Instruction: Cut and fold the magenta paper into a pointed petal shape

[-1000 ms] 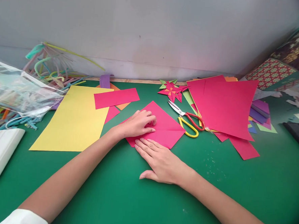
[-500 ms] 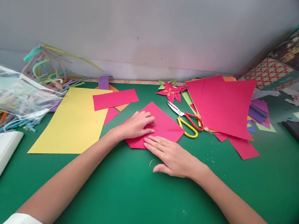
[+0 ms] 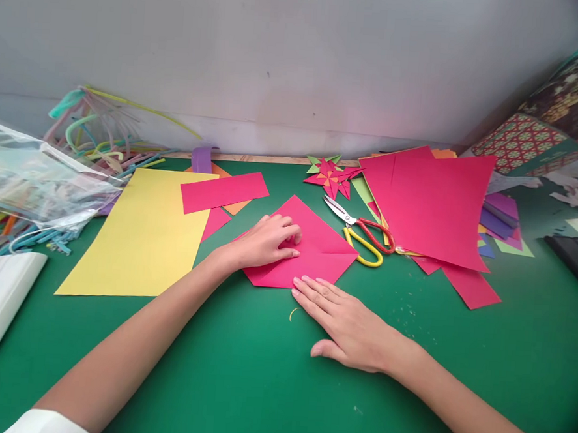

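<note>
Paper (image 3: 317,241), red and folded, lies mid-table on the green tabletop (image 3: 240,370), scissors (image 3: 350,220) at its two o'clock. The left hand (image 3: 268,239) rests at nine o'clock, fingers curled (whether they pinch anything, I cannot tell). The right hand (image 3: 348,321) has slid toward five o'clock, fingers together, thumb splayed, baring more near edge; that crease seems pressed.

Left hand (image 3: 272,240) half curled, right hand (image 3: 344,321) flat.
One has bent fingers; the other has straight ones, its thumb sticking out.
</note>
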`<act>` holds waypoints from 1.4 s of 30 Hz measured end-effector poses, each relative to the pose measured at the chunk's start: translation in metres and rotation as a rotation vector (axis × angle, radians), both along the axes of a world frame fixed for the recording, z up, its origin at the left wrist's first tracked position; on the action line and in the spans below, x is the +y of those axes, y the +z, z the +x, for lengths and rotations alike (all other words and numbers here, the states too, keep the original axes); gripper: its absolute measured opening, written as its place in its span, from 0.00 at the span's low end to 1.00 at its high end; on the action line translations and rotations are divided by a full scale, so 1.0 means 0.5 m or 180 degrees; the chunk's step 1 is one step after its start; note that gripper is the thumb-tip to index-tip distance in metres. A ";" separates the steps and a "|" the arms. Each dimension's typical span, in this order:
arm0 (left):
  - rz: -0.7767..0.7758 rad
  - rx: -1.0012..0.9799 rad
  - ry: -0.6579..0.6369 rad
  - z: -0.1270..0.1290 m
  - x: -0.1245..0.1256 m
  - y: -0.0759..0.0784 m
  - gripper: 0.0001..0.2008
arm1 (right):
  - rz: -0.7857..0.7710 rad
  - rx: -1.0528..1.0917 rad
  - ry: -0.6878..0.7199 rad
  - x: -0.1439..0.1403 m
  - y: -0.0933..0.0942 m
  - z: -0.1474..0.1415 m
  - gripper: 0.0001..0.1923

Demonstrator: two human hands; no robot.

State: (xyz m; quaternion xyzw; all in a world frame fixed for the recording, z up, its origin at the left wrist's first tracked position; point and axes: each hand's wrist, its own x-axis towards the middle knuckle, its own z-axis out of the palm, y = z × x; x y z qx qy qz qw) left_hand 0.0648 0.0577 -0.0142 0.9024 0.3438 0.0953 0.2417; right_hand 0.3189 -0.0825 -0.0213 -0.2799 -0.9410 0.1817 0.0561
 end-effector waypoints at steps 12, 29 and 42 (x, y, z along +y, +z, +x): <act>-0.0016 -0.0027 -0.0015 -0.001 0.003 -0.005 0.12 | -0.0038 -0.0132 -0.0130 -0.042 0.032 0.010 0.42; -0.0041 0.0002 -0.0027 -0.001 0.003 -0.004 0.14 | 0.0660 -0.0340 -0.0782 -0.030 -0.016 0.071 0.37; 0.0013 -0.0003 -0.0006 -0.001 0.002 -0.005 0.14 | 0.0926 0.0510 -0.0724 0.063 0.054 0.001 0.15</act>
